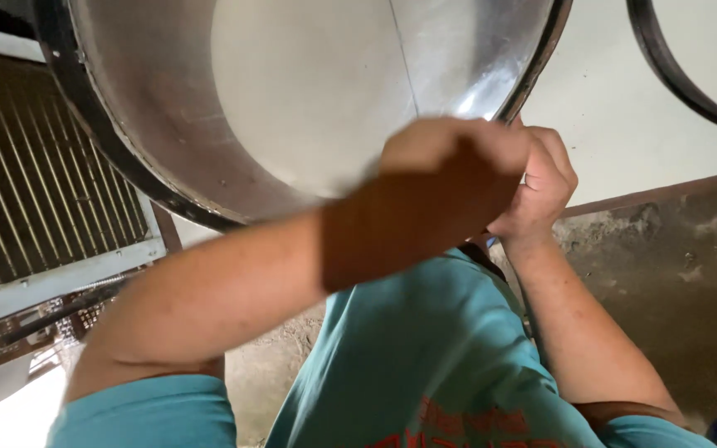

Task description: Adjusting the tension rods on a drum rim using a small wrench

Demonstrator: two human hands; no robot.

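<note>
A big round shiny metal pan point(309, 91) with a dark rim fills the top of the head view, its hollow side facing me. My left hand point(450, 182) is curled in a fist at the pan's lower right rim. Just behind it, my right hand point(541, 187) is also closed at the same rim. Both hands meet there; the left hand hides what the fingers pinch. My teal shirt point(425, 348) fills the bottom.
A metal grille panel point(35, 191) in a pale frame stands at the left. A second dark curved rim point(674, 75) shows at the top right against a pale wall. Rough brown ground point(674, 282) lies at the right.
</note>
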